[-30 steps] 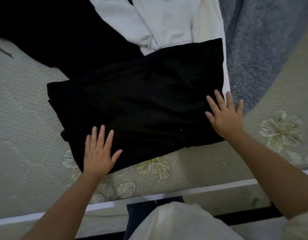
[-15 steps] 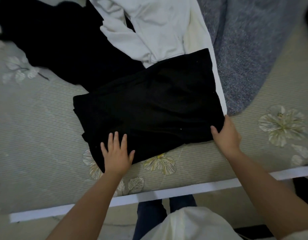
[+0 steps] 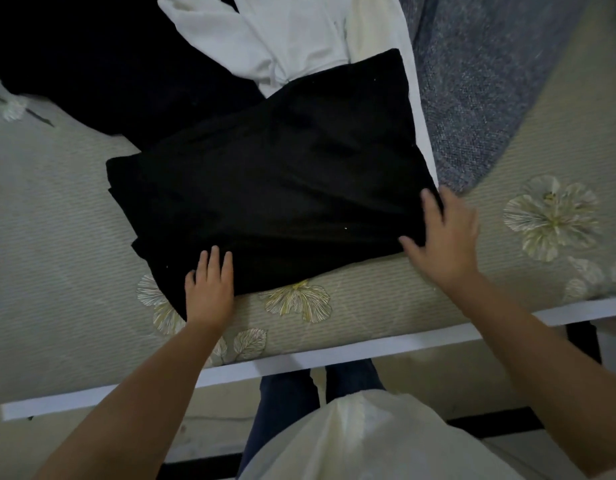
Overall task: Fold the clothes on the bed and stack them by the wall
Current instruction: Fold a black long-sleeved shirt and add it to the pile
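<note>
A folded black garment lies flat on the bed near its front edge. My left hand rests on the garment's near left edge with straight fingers. My right hand lies on the garment's near right corner, fingers spread and thumb on the cloth. Behind it lie a white garment, partly under the black one, and another dark garment at the back left.
The bed has a pale mat with flower prints and a white front edge. A grey blanket covers the back right. My legs and pale shirt show below the bed edge.
My right hand went from lying flat on the right edge to holding the near right corner, and now lies spread on that corner. My left hand slid towards the near edge.
</note>
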